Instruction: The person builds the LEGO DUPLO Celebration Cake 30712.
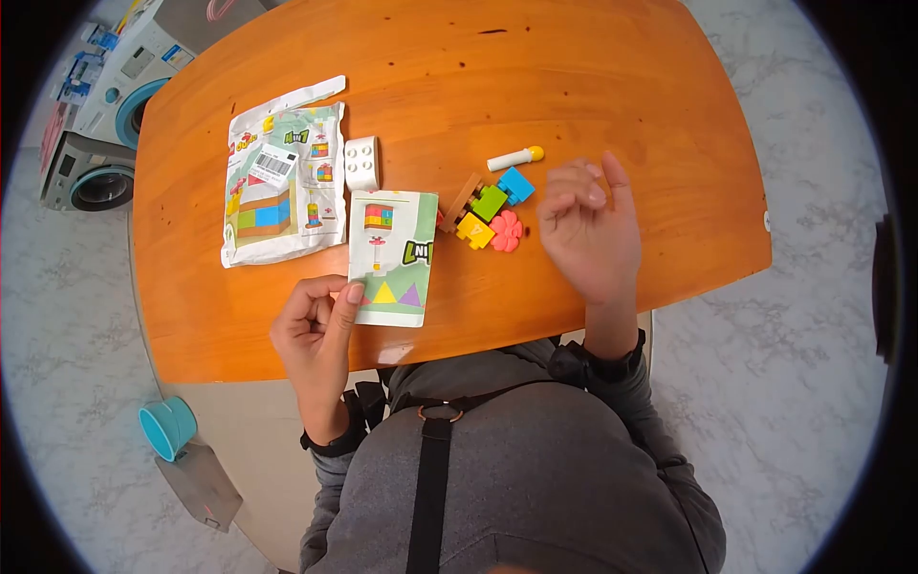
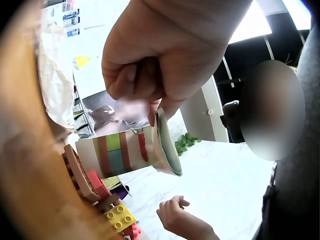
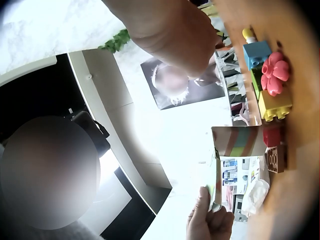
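Observation:
My left hand (image 1: 320, 330) pinches a folded instruction leaflet (image 1: 390, 253) by its lower left corner, between thumb and fingers. Pictures of block builds and coloured triangles are printed on it. In the left wrist view the folded leaflet (image 2: 167, 145) shows its layers standing apart. My right hand (image 1: 595, 230) is raised at the table's right side with loosely bent fingers and nothing in them. Just left of it lie a blue block (image 1: 515, 186), a green block (image 1: 489, 203), a yellow block (image 1: 474, 231), a pink flower piece (image 1: 506, 231) and a brown piece (image 1: 461, 203), partly behind the leaflet.
A white plastic packet (image 1: 285, 187) with a barcode label lies on the left of the wooden table (image 1: 440, 105). Beside it stands a white studded block (image 1: 361, 163). A white stick with a yellow end (image 1: 514, 159) lies beyond the blocks. A blue bucket (image 1: 168, 428) is on the floor.

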`<action>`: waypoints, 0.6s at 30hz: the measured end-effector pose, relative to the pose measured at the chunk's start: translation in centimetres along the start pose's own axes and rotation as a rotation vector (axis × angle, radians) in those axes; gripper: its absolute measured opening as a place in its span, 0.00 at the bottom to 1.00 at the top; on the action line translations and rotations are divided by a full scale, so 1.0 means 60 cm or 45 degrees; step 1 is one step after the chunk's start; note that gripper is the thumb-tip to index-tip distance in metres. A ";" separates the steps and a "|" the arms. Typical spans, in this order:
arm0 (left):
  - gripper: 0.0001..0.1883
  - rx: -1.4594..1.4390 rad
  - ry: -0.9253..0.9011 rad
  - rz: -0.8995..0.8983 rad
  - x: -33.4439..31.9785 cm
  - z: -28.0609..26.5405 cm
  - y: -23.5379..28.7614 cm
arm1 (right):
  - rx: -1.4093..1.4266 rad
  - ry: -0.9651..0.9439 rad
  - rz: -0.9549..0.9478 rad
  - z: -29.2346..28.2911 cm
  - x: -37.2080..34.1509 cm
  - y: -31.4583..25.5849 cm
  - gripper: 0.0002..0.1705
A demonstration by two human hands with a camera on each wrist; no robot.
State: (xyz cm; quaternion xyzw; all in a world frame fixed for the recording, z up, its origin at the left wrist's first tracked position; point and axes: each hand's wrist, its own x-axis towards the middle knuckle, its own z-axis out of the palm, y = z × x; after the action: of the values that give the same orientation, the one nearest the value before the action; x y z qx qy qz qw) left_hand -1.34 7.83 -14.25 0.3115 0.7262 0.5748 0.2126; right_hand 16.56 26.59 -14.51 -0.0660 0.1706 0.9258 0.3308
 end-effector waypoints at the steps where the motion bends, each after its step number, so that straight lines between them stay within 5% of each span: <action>1: 0.06 0.000 -0.007 -0.002 0.000 0.001 0.000 | -0.061 0.009 0.028 -0.001 0.000 0.002 0.19; 4: 0.06 -0.015 -0.030 -0.009 -0.002 0.002 0.002 | -0.276 -0.130 0.102 -0.023 0.004 0.001 0.21; 14: 0.05 -0.147 -0.062 -0.034 0.017 0.023 0.016 | -0.207 -0.279 0.217 -0.040 0.015 0.007 0.25; 16: 0.06 -0.160 -0.082 -0.066 0.025 0.021 -0.008 | -0.495 -0.166 -0.047 -0.032 0.012 0.009 0.23; 18: 0.08 -0.170 -0.099 -0.103 0.028 0.023 -0.018 | -0.472 -0.203 -0.063 -0.038 0.008 0.005 0.23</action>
State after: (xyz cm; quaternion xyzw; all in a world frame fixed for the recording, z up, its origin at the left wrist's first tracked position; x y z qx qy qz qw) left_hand -1.85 9.84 -15.58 0.2891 0.6895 0.6003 0.2840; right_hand 16.00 25.84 -16.63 -0.0564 -0.0310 0.9353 0.3480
